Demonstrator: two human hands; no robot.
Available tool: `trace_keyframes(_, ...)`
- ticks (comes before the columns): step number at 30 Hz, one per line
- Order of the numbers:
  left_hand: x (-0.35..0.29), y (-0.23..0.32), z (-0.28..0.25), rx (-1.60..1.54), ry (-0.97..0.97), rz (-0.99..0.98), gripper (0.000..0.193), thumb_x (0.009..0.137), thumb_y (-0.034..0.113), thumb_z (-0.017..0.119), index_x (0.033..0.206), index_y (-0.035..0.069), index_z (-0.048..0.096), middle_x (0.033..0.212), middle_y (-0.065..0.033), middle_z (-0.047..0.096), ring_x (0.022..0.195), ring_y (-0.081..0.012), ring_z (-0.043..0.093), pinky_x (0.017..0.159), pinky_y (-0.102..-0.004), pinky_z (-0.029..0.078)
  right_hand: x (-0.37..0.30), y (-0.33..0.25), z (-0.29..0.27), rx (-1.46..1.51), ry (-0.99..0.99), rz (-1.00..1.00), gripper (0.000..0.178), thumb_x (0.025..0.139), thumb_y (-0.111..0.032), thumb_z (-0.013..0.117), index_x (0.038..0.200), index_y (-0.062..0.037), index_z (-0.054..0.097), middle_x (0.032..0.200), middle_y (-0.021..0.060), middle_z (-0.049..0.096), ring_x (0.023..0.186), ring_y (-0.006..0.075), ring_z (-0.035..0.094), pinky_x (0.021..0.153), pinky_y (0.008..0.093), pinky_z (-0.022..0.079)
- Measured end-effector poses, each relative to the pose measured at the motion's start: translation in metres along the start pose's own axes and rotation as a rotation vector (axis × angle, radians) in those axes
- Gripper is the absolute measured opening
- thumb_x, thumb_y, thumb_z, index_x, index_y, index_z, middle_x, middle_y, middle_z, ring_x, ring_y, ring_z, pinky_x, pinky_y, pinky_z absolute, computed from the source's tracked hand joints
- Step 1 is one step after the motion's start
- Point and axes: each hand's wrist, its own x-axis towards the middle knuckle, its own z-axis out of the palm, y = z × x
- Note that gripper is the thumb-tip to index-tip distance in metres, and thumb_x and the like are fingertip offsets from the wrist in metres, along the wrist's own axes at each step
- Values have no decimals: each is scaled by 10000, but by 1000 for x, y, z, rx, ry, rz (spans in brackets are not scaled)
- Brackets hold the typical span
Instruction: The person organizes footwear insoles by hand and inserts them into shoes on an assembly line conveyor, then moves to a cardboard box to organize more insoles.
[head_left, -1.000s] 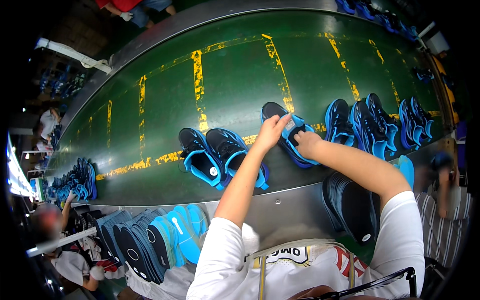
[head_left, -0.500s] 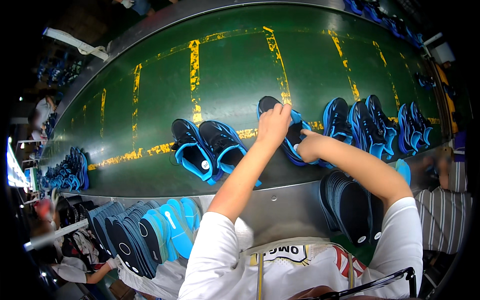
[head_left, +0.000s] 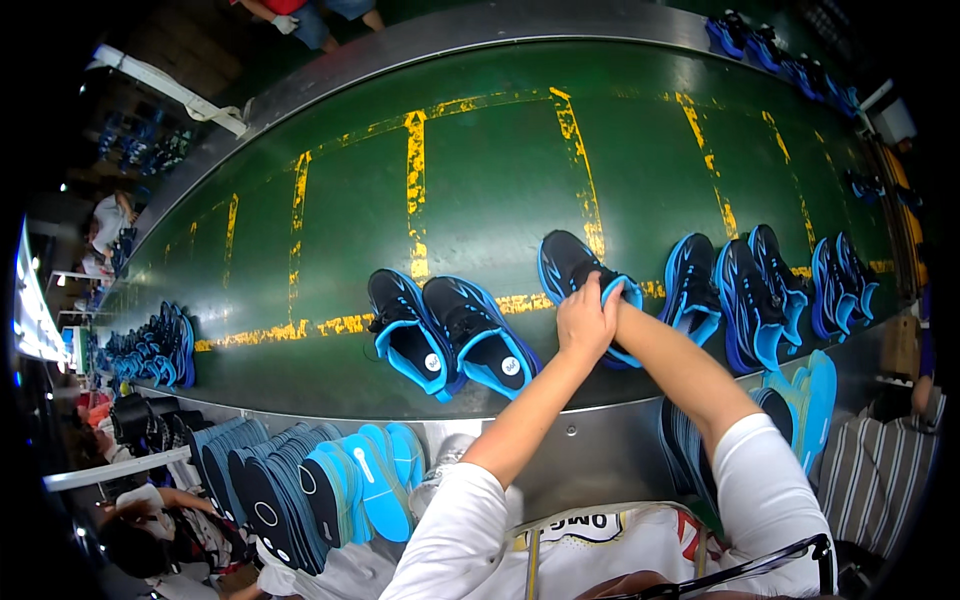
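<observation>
Apparently midway, left hand (head_left: 583, 322) and right hand (head_left: 624, 318) overlap at a shoe (head_left: 566, 258), grip indiscernible, near an insole-fitted pair (head_left: 465, 308), more insoles (head_left: 272, 488) stacked.

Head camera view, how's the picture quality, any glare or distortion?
In the head view, the green work surface bows into a curve and carries a soft sheen; in that same view, the lights at far left burn out white, the corners go black, and the handled shoe looks fairly clear.
</observation>
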Motion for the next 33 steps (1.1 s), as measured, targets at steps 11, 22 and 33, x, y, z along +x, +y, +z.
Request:
trace_keyframes(11, 5, -16, 1, 107, -54, -143, 407, 796, 348, 486, 929, -37, 496, 701, -189, 559, 632, -356, 541, 572, -400, 425, -9, -1, -9, -156, -144, 41, 418, 795, -208, 389, 1179, -44, 415, 1236, 158, 382, 1128, 255, 379, 976, 345, 223)
trace_keyframes(22, 38, -15, -16, 470, -131, 489, 262, 660, 243, 627, 760, 85, 443, 634, -48, 461, 558, -201, 527, 487, -309, 408, -82, 1, 27, -88, 313, -151, 438, 714, -367, 414, 818, 11, 609, 897, 163, 579, 953, 237, 511, 1021, 397, 58)
trace_keyframes(33, -2, 9, -52, 615, -201, 628, 215, 651, 231, 608, 654, 115, 428, 593, -18, 399, 523, -165, 452, 494, -290, 346, -158, -35, 46, -120, 103, 37, 438, 744, -119, 422, 1178, -58, 442, 962, 116, 464, 969, 272, 396, 930, 510, 161)
